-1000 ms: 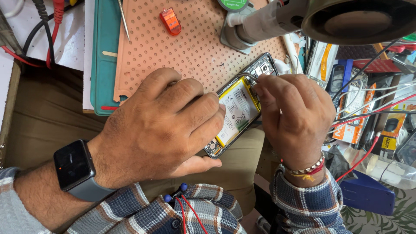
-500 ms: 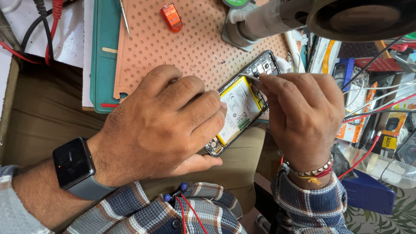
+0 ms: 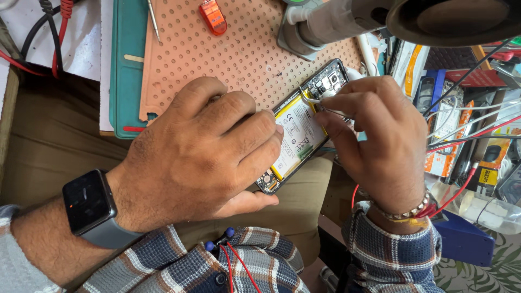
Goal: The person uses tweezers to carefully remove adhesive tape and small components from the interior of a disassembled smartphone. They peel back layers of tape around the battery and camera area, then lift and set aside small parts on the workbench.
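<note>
An opened phone (image 3: 304, 127) with its back cover off lies tilted at the near edge of an orange perforated mat (image 3: 239, 54), showing a white and yellow battery and the circuit board near the camera. My left hand (image 3: 201, 149) lies over the phone's lower half and grips it, a dark smartwatch on the wrist. My right hand (image 3: 380, 141) pinches thin metal tweezers (image 3: 320, 104) whose tips rest at the top of the battery, by the board.
A teal cutting mat (image 3: 124, 65) lies under the orange one. A small orange tool (image 3: 213, 16) and a metal probe (image 3: 153, 20) lie at the far side. A grey microscope arm (image 3: 347, 21) hangs over the top right. Cables and packaged parts crowd the right.
My right hand has shifted slightly, bringing the tweezers' tips onto the top of the battery. My left hand holds the phone as before.
</note>
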